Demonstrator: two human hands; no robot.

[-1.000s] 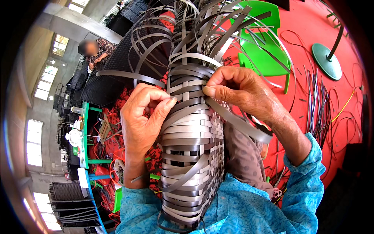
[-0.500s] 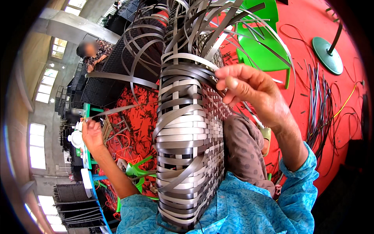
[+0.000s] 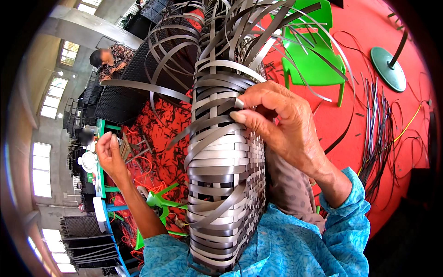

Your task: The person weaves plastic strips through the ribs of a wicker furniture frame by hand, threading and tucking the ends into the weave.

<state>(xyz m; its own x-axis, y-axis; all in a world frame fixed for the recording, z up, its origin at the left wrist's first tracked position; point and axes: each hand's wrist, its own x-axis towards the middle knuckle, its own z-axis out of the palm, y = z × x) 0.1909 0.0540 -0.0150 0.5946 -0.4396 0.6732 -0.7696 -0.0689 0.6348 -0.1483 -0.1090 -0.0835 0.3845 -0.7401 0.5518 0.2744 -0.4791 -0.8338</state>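
Observation:
A long woven piece [image 3: 221, 159] of flat grey and dark brown plastic strips stretches away from my lap, its far end bristling with loose strips [image 3: 249, 27]. At its upper right edge, the thumb and forefinger of my right hand [image 3: 286, 122] pinch the short end of a grey strip [image 3: 239, 103]. One dark strip [image 3: 194, 127] lies across the weave, its free end sticking out to the left. Off to the left, my left hand [image 3: 111, 154] is raised away from the weave. Its fingers point upward, loosely open, and I see nothing in them.
A green plastic chair [image 3: 314, 60] stands at the far right on the red floor, near a round green base [image 3: 387, 69] and a bundle of strips [image 3: 376, 134]. Scraps litter the floor at left. Another person [image 3: 113, 60] sits by dark woven furniture [image 3: 124, 87].
My right hand has moved left and down, now pinching a strip end. The strip that stretched to my left hand is loose and lies across the weave; that hand is now empty.

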